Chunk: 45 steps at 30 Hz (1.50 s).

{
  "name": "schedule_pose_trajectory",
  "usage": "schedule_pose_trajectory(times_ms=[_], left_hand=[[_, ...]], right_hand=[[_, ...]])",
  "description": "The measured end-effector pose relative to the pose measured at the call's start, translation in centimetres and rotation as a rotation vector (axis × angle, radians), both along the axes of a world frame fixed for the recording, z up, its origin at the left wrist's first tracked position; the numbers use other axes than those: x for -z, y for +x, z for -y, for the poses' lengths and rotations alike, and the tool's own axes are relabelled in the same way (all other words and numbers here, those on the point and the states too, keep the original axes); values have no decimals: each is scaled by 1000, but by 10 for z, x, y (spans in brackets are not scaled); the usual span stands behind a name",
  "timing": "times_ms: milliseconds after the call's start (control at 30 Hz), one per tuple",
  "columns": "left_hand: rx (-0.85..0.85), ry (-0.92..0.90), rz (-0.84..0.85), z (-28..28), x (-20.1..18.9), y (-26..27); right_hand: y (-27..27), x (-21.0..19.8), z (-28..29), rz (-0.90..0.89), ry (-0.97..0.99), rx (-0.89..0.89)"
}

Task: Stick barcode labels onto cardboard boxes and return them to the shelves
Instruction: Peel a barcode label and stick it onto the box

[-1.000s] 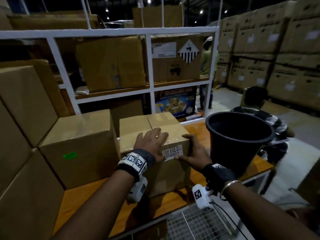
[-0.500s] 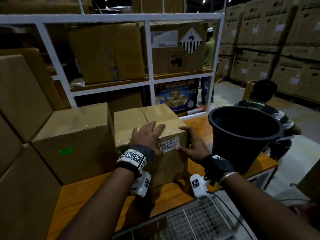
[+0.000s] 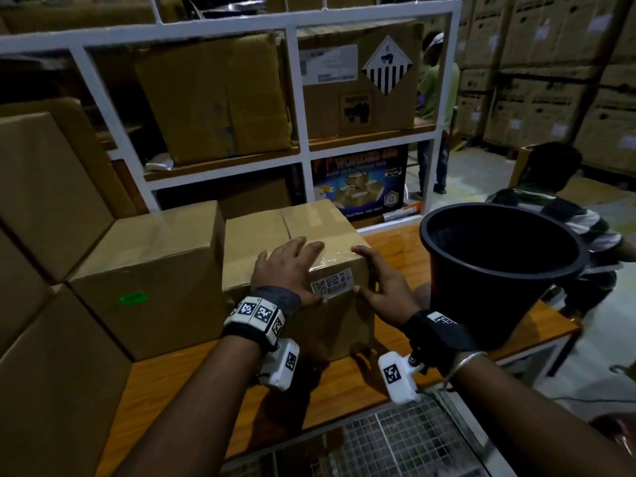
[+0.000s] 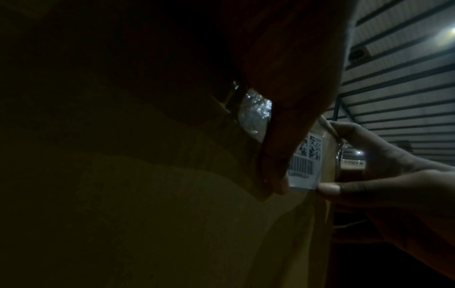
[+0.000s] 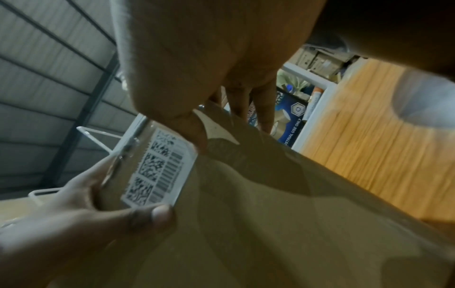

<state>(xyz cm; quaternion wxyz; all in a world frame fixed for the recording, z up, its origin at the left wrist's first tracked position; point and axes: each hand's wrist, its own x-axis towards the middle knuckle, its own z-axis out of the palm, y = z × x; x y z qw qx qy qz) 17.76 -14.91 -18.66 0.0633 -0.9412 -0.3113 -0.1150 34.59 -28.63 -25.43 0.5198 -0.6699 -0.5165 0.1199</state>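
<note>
A taped cardboard box [image 3: 261, 232] stands on the orange wooden table [image 3: 344, 383]. A white barcode label [image 3: 332, 283] sits at the top of its near face. My left hand [image 3: 289, 266] lies flat across the box's top, and its thumb presses beside the label's left end. My right hand [image 3: 382, 284] spans the box's near right corner, thumb at the label's right end. The left wrist view shows the label [image 4: 306, 157] between the two thumbs. In the right wrist view the label [image 5: 157, 169] lies flat on the cardboard.
A big black bucket [image 3: 499, 263] stands just right of the box. A larger box with a green sticker [image 3: 148, 280] touches its left side. White shelving [image 3: 299, 98] holds more boxes behind. A wire basket [image 3: 395, 438] is below the table edge. A person sits at right [image 3: 557, 201].
Both hands stay on the box at the label's ends. My head has moved a little closer, so the shelf and bucket sit differently in view.
</note>
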Motion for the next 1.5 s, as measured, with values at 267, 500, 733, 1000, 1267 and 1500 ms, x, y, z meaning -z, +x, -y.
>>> schedule_pose_trajectory(times_ms=[267, 500, 733, 1000, 1267, 1500], left_hand=[[21, 0, 25, -2, 3, -1], [33, 15, 15, -5, 6, -1], [41, 20, 13, -6, 6, -2], [41, 11, 9, -4, 4, -3], [44, 14, 13, -3, 4, -2], [40, 7, 11, -3, 3, -3]], right_hand=[[-16, -7, 3, 333, 143, 482], [-36, -5, -5, 332, 152, 396], [-44, -5, -9, 296, 215, 441], [-49, -6, -9, 315, 229, 474], [-48, -9, -7, 324, 150, 431], [-47, -9, -8, 340, 135, 428]])
